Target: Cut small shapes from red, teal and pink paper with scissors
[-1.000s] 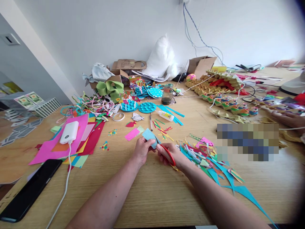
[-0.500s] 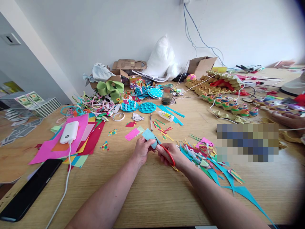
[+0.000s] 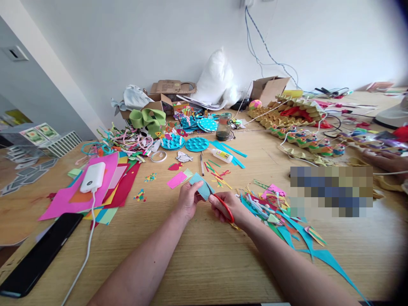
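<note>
Between thumb and fingers, my left hand (image 3: 188, 198) pinches a small light-blue piece of paper (image 3: 198, 186). My right hand (image 3: 230, 205) is wrapped round red-handled scissors (image 3: 225, 207), whose blades lie at the right edge of that paper. Beyond my hands a pink paper piece (image 3: 176, 180) rests on the table, with a pale green one (image 3: 187, 174) beside it. Thin colored paper strips (image 3: 219, 176), a pen (image 3: 202, 164) and a glue bottle (image 3: 222, 155) lie a little further back.
Paper scraps (image 3: 280, 212) spread to my right. On the left are colored sheets (image 3: 60, 197), a white power bank (image 3: 93, 177) with cable, and a black phone (image 3: 41, 255). Egg cartons (image 3: 306, 140) stand at right, near another person's hand (image 3: 385, 163). Blue scalloped discs (image 3: 196, 144) lie behind.
The left thumb has shifted up on the light-blue paper, and the paper has tilted slightly. The scissors stay at its right edge; little else has moved.
</note>
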The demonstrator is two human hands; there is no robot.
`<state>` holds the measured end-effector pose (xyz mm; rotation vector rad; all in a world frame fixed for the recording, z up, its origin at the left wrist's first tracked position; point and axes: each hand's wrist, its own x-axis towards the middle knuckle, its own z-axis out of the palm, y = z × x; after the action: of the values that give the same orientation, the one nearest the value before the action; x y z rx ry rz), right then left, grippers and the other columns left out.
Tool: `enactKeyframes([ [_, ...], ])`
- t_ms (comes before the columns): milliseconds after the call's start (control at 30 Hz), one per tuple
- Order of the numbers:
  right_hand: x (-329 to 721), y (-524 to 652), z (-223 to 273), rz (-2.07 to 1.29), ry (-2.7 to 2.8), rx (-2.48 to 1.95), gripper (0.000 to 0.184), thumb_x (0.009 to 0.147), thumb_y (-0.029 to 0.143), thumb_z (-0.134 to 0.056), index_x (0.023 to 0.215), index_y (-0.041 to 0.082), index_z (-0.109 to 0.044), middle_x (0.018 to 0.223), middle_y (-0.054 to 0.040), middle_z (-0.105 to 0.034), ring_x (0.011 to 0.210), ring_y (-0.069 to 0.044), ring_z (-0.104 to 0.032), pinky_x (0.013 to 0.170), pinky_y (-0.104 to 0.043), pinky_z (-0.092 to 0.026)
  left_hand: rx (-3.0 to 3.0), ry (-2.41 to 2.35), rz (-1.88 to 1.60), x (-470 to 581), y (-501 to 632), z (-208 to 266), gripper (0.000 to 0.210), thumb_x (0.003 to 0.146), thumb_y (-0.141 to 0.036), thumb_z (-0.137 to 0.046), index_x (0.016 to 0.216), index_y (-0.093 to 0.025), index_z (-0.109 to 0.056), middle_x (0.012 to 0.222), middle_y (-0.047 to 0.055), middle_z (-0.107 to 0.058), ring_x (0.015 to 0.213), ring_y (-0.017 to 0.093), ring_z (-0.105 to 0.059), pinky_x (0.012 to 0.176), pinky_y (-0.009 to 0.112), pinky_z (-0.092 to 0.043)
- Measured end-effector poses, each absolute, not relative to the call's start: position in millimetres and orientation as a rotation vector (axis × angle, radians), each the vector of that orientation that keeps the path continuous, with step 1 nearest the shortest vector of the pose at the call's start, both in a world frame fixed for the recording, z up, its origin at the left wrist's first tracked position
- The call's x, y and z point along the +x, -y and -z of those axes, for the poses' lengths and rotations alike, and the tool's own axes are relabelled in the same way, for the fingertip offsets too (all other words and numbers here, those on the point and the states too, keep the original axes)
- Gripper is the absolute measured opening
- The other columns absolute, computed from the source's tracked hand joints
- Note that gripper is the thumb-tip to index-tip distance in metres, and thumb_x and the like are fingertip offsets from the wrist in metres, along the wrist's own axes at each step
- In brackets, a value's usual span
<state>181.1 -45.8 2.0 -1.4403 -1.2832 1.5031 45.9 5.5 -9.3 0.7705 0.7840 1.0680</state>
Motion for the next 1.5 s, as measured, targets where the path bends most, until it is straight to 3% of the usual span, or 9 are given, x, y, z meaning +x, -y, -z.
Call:
enactKeyframes([
  [500,184.9,47.8,-3.0,-1.611,1.293,-1.343,0.053,0.072,0.066,-0.060,0.060,0.016,-0.050,0.044,0.0034,-0.052,0.032,-0.005,-0.042,0.033,-0.016,-0.029,0.647,-0.742,-1.102,43.1,-8.0,5.5,0.029,0.056,-0.025,-0.077,0.069,-0.018,-0.052,0.060,-0.005,-0.056,0.053,0.009,-0.052,0.052,0.022,-0.042],
  [667,184.5,46.8,-4.8,-1.610,1.270,-1.334,0.057,0.070,0.072,-0.056,0.060,0.016,-0.050,0.043,0.0039,-0.050,0.032,-0.005,-0.042,0.033,-0.017,-0.028,0.670,-0.744,-1.067,42.1,-8.5,5.2,0.027,0.055,-0.024,-0.076,0.069,-0.016,-0.054,0.065,-0.001,-0.062,0.057,0.011,-0.057,0.056,0.024,-0.045],
  [1033,184.6,45.5,-6.2,-1.627,1.236,-1.360,0.064,0.064,0.079,-0.055,0.060,0.015,-0.051,0.043,0.0032,-0.051,0.031,-0.005,-0.041,0.033,-0.016,-0.027,0.711,-0.761,-0.962,39.1,-8.9,7.6,0.026,0.055,-0.026,-0.077,0.069,-0.014,-0.059,0.067,0.002,-0.064,0.059,0.013,-0.058,0.056,0.026,-0.045],
  [1500,185.1,45.2,-2.0,-1.610,1.247,-1.312,0.062,0.070,0.077,-0.051,0.062,0.015,-0.051,0.045,0.0023,-0.052,0.033,-0.006,-0.043,0.035,-0.017,-0.025,0.610,-0.799,-0.967,41.7,-6.5,3.1,0.030,0.051,-0.020,-0.081,0.072,-0.014,-0.060,0.068,0.001,-0.064,0.057,0.009,-0.057,0.049,0.019,-0.042],
])
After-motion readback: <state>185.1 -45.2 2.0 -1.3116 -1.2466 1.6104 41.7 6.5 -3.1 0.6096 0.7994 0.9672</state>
